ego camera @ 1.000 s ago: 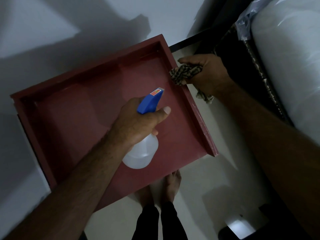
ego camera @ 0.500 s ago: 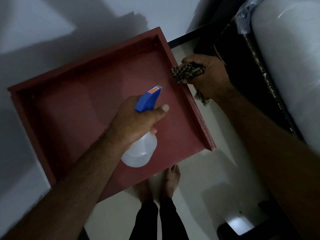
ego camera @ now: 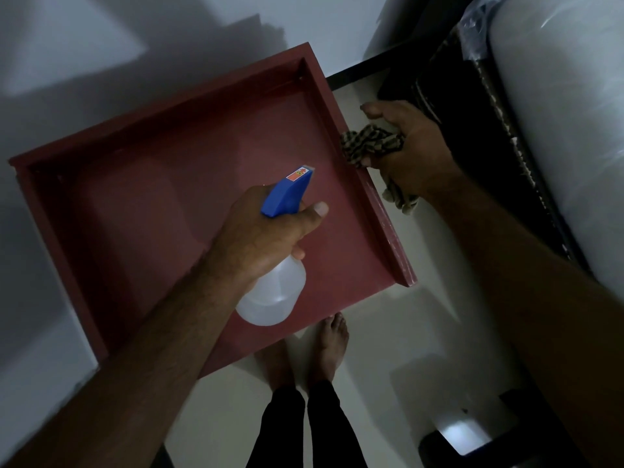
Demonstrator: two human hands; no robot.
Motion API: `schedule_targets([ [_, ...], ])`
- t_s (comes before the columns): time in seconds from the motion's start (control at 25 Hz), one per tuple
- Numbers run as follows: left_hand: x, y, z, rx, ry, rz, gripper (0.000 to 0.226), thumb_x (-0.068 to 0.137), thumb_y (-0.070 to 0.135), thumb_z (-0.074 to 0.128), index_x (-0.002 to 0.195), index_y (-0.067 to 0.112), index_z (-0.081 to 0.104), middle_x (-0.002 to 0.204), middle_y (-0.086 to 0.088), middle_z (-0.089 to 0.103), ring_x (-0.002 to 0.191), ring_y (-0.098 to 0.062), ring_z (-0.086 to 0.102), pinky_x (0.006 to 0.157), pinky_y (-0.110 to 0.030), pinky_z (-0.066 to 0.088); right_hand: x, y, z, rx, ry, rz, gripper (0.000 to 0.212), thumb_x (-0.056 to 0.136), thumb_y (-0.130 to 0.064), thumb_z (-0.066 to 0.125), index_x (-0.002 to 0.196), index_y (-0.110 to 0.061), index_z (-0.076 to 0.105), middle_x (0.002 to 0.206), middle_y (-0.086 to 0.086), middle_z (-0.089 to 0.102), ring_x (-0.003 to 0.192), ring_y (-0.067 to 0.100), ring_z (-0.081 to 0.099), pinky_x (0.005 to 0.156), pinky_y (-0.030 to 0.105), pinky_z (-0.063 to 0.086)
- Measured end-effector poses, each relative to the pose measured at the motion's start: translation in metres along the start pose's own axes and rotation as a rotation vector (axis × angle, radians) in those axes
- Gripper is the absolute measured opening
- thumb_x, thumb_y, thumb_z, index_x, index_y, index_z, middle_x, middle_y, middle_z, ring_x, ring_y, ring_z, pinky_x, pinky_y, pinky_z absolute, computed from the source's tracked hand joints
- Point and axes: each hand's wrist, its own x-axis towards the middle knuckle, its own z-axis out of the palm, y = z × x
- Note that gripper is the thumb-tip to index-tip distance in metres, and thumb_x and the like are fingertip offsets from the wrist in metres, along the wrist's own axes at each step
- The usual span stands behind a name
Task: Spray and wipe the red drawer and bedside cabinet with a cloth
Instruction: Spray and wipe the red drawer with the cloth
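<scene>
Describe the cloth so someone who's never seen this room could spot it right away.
Find the big red drawer in the middle of the view. At its right wall, the right hand grips the bunched cloth. It alone is patterned, in dark and pale checks, unlike the plain white, blue-headed bottle in the left hand.

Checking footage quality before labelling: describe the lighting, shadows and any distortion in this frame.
Head view: dim, bluish light; hard-edged shadows cross the white wall behind the red wooden drawer; a pale bright patch on the floor at lower right; wide-angle stretch swells both forearms; the left hand on the blue-topped white plastic spray bottle is sharp.
</scene>
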Motion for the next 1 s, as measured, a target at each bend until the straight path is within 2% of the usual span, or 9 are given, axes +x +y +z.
schedule_targets([
  [0.2,-0.004,-0.001,0.002,-0.002,0.0,0.018,0.054,0.087,0.046,0.077,0.093,-0.004,0.057,0.08,-0.022,0.066,0.058,-0.019,0.072,0.064,-0.03,0.053,0.01,0.002,-0.001,-0.027,-0.061,-0.012,0.072,0.082,-0.001,0.083,0.145,-0.024,0.058,0.143,-0.002,0.062,0.129,0.016,0.061,0.106,0.037,0.055],
  [0.28,-0.005,-0.002,0.004,-0.008,0.004,0.014,0.054,0.087,0.046,0.077,0.092,-0.003,0.058,0.082,-0.023,0.068,0.059,-0.02,0.072,0.063,-0.029,0.054,0.013,0.003,-0.001,-0.05,-0.061,-0.027,0.072,0.082,-0.005,0.085,0.145,-0.027,0.058,0.145,-0.002,0.061,0.129,0.014,0.06,0.102,0.027,0.055],
  [0.36,-0.006,-0.003,0.005,0.019,0.007,0.004,0.051,0.087,0.046,0.077,0.092,-0.001,0.06,0.082,-0.021,0.068,0.059,-0.019,0.073,0.061,-0.026,0.053,0.015,0.004,-0.002,-0.04,-0.05,-0.012,0.072,0.081,-0.013,0.088,0.144,-0.033,0.059,0.143,0.0,0.062,0.114,0.009,0.064,0.086,0.015,0.057],
  [0.48,-0.006,-0.004,0.008,-0.003,0.01,-0.011,0.047,0.087,0.045,0.077,0.091,0.001,0.061,0.077,-0.013,0.069,0.06,-0.02,0.073,0.064,-0.029,0.055,0.013,0.005,-0.002,0.034,-0.036,0.014,0.066,0.081,-0.021,0.089,0.141,-0.03,0.063,0.124,-0.004,0.069,0.09,0.0,0.065,0.08,0.024,0.06],
  [0.6,-0.007,-0.005,0.009,-0.005,0.009,-0.016,0.044,0.087,0.046,0.077,0.089,0.004,0.062,0.07,0.0,0.068,0.058,-0.017,0.072,0.059,-0.023,0.053,0.0,0.01,-0.002,0.033,-0.023,0.031,0.061,0.079,-0.021,0.091,0.136,-0.025,0.068,0.115,-0.004,0.072,0.071,-0.01,0.063,0.061,0.008,0.053],
  [0.76,-0.007,-0.005,0.011,0.002,0.002,-0.007,0.046,0.087,0.047,0.077,0.086,0.004,0.061,0.069,-0.001,0.068,0.058,-0.019,0.073,0.063,-0.029,0.054,-0.022,0.018,-0.005,0.06,0.0,0.074,0.062,0.076,-0.018,0.093,0.133,-0.025,0.07,0.105,-0.014,0.071,0.065,-0.01,0.064,0.056,0.011,0.055],
  [0.88,-0.007,-0.004,0.014,0.002,-0.001,-0.005,0.048,0.085,0.049,0.077,0.087,0.004,0.061,0.071,-0.007,0.068,0.059,-0.02,0.073,0.067,-0.033,0.055,-0.019,0.011,0.0,0.064,0.024,0.023,0.061,0.082,-0.014,0.088,0.138,-0.024,0.066,0.129,-0.003,0.071,0.069,0.006,0.072,0.053,0.033,0.061],
  [0.92,-0.007,-0.004,0.015,0.001,-0.002,-0.002,0.049,0.085,0.049,0.077,0.087,0.003,0.06,0.071,-0.008,0.068,0.059,-0.021,0.073,0.066,-0.033,0.055,-0.015,0.008,0.002,0.035,0.023,-0.004,0.059,0.084,-0.015,0.087,0.139,-0.024,0.066,0.133,-0.001,0.07,0.075,0.008,0.074,0.057,0.034,0.062],
  [1.0,-0.006,-0.004,0.016,-0.005,-0.005,-0.003,0.049,0.085,0.048,0.077,0.087,0.003,0.06,0.071,-0.005,0.068,0.059,-0.021,0.073,0.065,-0.032,0.054,-0.011,0.002,0.003,-0.046,0.016,-0.034,0.056,0.086,-0.018,0.085,0.139,-0.023,0.066,0.133,-0.001,0.071,0.075,-0.003,0.068,0.064,0.016,0.058],
])
